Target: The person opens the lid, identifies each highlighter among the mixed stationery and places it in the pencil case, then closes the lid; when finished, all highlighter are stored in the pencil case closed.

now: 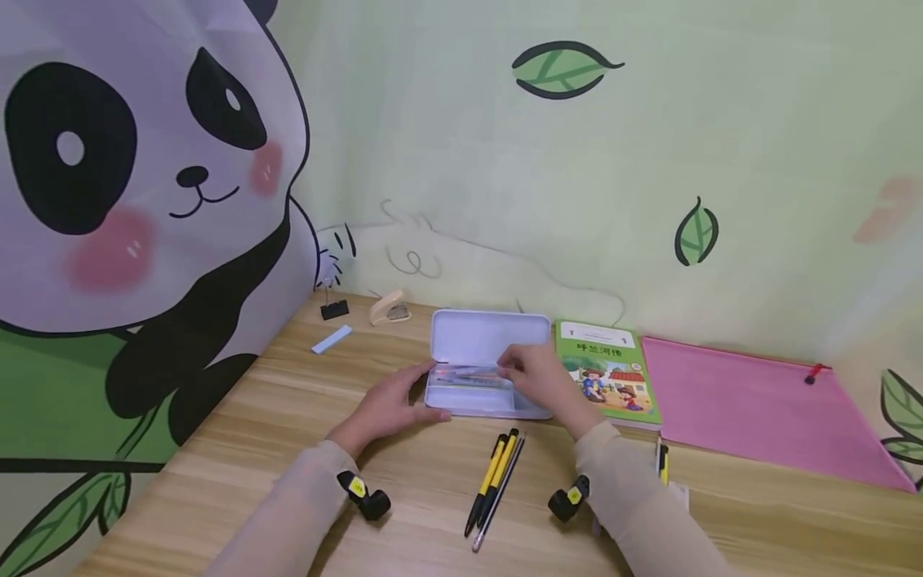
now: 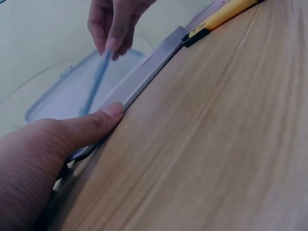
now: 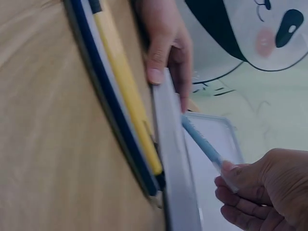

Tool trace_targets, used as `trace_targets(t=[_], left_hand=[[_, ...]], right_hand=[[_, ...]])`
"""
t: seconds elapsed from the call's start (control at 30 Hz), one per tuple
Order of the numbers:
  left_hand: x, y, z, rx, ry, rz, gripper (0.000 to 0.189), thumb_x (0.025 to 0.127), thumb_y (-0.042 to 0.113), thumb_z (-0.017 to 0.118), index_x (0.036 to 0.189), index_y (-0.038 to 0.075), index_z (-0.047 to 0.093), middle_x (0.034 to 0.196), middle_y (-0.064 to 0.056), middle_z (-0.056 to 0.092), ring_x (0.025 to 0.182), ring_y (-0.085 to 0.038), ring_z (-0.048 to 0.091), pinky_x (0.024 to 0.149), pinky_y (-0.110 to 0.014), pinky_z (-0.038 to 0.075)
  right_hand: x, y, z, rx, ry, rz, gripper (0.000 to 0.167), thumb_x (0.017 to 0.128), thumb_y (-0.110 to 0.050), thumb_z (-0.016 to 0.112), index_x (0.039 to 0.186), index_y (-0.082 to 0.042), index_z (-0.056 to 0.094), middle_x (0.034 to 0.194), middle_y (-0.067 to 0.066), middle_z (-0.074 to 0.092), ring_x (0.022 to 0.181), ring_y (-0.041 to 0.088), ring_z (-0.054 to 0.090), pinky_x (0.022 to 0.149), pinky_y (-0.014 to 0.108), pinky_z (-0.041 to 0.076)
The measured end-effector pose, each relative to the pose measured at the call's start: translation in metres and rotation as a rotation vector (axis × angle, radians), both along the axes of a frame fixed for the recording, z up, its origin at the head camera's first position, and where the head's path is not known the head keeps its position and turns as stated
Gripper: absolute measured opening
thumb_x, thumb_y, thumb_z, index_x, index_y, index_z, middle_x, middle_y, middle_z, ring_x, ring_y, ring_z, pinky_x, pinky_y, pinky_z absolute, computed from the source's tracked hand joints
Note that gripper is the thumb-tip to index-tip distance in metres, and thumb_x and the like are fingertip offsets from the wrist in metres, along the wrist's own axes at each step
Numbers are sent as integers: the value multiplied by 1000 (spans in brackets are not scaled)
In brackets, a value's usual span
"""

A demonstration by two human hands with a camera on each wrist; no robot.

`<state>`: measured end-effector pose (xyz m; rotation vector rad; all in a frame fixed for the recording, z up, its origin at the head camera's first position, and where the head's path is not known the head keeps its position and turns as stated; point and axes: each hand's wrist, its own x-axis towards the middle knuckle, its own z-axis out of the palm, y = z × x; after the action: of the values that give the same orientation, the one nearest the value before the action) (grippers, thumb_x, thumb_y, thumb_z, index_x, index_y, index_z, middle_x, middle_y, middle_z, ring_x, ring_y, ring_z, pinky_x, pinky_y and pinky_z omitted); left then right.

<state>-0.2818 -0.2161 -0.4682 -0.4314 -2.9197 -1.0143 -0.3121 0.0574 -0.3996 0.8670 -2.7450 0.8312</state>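
Note:
A pale pencil case (image 1: pixel 490 335) lies with its lid raised against the wall side of the table. My left hand (image 1: pixel 392 405) grips the case's left end, thumb along the front edge and fingers behind. Over the tray, my right hand (image 1: pixel 544 381) pinches a slim light-blue stick (image 3: pixel 202 142) that has small marks along it. In the left wrist view this stick (image 2: pixel 97 79) slants down toward the case, its lower end overlapping the lid. Several slender writing tools (image 1: pixel 469 381) lie in the tray, partly hidden by the right fingers.
Two yellow-and-black pens (image 1: pixel 493 473) and a pencil (image 1: pixel 501 493) lie in front of the case. To the right are a green book (image 1: pixel 609 369) and a pink zip pouch (image 1: pixel 750 401). A stapler (image 1: pixel 390 308), binder clip (image 1: pixel 335 309) and blue strip (image 1: pixel 332 340) sit back left.

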Motion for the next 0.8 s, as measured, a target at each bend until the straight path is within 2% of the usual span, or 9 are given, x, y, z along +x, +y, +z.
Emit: trace_targets(t=[0.13,0.3,0.5,0.7,0.8], left_hand=[[1,3,-1,11,-1,-2,107,73,73,75,158,24,34,159,-6,39,145,-31,36,117,-54,30],[2,4,-3,12,1,1,106,73,72,75,158,23,34,158,-8,40,145,-32,36,116,-55,31],[3,4,-1,27,0,11,104,74,69,77,157,22,36,157,-8,41,145,-33,36,116,-56,31],[3,5,2,19,14,-5,103,75,67,78,157,21,36,158,-9,40,145,-33,36,116,-55,30],[2,5,3,16,20,-5,103,75,68,77,157,21,36,158,-8,40,145,-33,36,116,-55,30]], right_hand=[[-1,-3,-11,68,0,9,5,92,-6,72,96,-4,73,88,5,72,82,20,66,76,37,57],[1,-1,-13,102,-19,3,10,93,-9,70,102,-5,74,97,7,72,93,22,67,84,38,57],[10,16,4,-21,15,15,29,89,-20,75,110,-1,70,101,9,70,94,24,66,84,40,56],[27,48,14,-95,8,2,32,87,-28,78,110,-6,72,104,9,72,97,22,67,88,45,57],[33,69,15,-124,26,36,31,87,-30,79,109,-9,72,105,7,73,98,21,67,87,47,57]])
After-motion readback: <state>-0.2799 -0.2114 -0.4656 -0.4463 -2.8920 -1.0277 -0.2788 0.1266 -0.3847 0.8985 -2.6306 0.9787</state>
